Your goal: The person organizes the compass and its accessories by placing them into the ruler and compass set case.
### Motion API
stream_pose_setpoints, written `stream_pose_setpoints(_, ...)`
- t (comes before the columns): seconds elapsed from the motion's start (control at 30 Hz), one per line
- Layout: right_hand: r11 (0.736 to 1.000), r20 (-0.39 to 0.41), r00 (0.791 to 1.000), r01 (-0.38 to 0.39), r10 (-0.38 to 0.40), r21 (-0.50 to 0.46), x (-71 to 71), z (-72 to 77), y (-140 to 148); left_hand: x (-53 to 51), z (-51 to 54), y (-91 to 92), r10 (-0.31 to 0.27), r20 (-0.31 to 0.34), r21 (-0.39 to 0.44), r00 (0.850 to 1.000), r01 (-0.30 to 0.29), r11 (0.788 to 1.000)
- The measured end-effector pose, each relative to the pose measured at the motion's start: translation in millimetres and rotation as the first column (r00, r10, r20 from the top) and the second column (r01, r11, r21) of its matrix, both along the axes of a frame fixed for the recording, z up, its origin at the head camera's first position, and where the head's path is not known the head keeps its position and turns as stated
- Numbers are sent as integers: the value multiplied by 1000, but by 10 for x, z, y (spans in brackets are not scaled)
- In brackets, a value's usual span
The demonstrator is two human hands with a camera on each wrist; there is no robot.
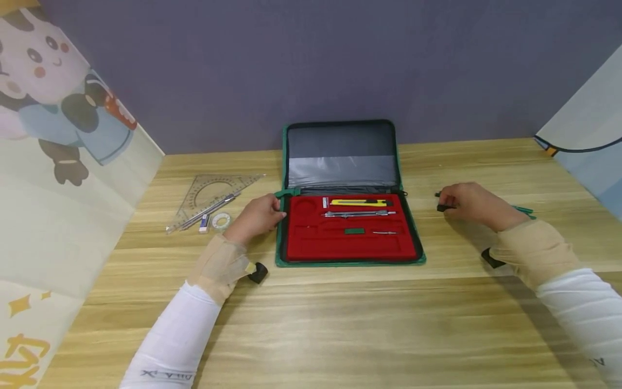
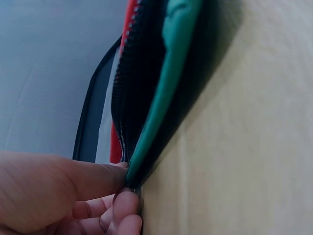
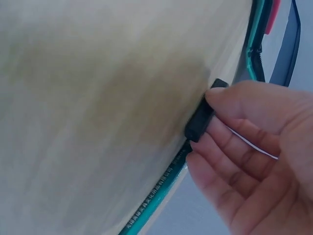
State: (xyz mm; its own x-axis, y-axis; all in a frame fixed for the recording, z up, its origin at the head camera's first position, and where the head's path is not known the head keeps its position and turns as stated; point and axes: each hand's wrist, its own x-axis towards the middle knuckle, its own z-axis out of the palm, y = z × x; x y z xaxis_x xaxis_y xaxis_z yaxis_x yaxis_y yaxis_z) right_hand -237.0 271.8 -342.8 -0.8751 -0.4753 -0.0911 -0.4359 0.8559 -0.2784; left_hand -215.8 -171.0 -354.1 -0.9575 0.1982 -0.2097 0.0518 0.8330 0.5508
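Left hand (image 1: 258, 217) pinches the zippered case (image 1: 351, 263) by its left edge; right hand (image 1: 472, 205), off its right side, pinches a black block (image 3: 200, 120), maybe an eraser. We flag: a tug could jolt the yellow utility knife (image 1: 357, 202) loose.

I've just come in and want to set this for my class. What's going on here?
A person's left hand pinches the left edge of an open green zip case. To the case's right, the right hand pinches a small black block. The case's red tray holds a yellow cutter and a metal compass, among other bits. A clear set square and an eraser lie outside, left of the case.
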Motion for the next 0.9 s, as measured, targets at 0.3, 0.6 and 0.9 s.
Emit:
stream_pose_setpoints(0.3, 999, -29, 999, -37, 36, -31, 9, -41, -28, -9, 3, 1, -3, -8, -21, 1000, 3, 1000)
stream_pose_setpoints(0.6, 994, -86, 991, -102, 98, -36, 85, 32, -234, 1, 35, 23, 3, -15, -33, 1000, -4, 999)
stream_pose_setpoints(0.9, 989, -95, 985, -146, 143, -27, 189, 120, -499, -2, 18, 13, -5, -16, -30, 1000, 4, 1000)
